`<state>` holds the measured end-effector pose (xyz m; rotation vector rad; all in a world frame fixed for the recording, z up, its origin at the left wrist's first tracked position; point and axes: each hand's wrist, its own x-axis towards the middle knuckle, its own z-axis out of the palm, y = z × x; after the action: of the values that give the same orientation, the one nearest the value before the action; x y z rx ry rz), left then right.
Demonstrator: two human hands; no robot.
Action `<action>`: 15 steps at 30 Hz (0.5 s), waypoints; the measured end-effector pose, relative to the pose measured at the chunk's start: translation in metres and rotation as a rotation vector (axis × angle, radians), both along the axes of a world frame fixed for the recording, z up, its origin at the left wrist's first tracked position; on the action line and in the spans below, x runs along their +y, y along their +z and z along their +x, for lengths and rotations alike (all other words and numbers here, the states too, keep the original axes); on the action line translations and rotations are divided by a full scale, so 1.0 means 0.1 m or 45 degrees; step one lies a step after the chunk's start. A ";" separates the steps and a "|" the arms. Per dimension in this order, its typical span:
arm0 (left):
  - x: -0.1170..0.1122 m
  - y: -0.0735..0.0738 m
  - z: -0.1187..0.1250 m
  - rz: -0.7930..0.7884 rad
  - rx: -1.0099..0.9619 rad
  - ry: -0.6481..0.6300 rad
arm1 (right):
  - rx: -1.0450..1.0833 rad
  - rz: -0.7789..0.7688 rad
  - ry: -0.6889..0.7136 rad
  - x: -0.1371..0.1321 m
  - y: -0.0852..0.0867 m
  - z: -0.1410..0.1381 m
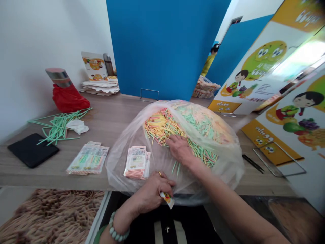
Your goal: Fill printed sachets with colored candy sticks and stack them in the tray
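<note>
My left hand (157,189) is closed around a small printed plastic packet (168,200), just off the front edge of the table. My right hand (179,149) lies on a heap of thin coloured sticks (162,123) in yellow, pink and green, its fingers curled into them; the fingertips are partly hidden. The heap spills from the mouth of a large clear plastic bag (220,162). On the bag's near left part rests a stack of printed packets (136,162), left of both hands.
Packets with sticks in them (88,158), a black flat pad (33,149), green straws (59,125) and a red bag (68,98) are to the left. Black tweezers (253,163) lie right, near printed boxes (291,125). A blue panel (162,51) stands behind.
</note>
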<state>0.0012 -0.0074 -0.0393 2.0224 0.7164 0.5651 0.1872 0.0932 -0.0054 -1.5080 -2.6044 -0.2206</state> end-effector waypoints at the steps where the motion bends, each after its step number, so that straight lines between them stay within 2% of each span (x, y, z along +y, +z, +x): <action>1: 0.00 0.02 0.00 -0.006 -0.002 0.006 | 0.040 0.006 -0.055 0.00 0.01 0.06; 4: 0.01 0.08 0.04 -0.036 -0.014 0.046 | 0.090 -0.021 -0.219 -0.04 0.01 0.10; 6: 0.04 0.09 0.09 -0.048 -0.010 0.146 | 0.035 -0.043 -0.271 -0.08 -0.01 0.04; 9: 0.12 0.07 0.18 0.043 0.055 0.284 | -0.068 -0.081 -0.337 -0.06 -0.01 -0.09; 12: 0.18 0.00 0.24 0.125 0.131 0.255 | -0.160 -0.158 -0.359 0.05 0.03 -0.13; 15: 0.18 -0.04 0.23 0.095 0.158 0.235 | -0.204 -0.225 -0.367 0.19 0.07 -0.12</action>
<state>0.0245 0.0109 -0.0434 2.0870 0.9768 0.5834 0.1755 0.1117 0.0016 -2.0064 -2.5724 -0.1457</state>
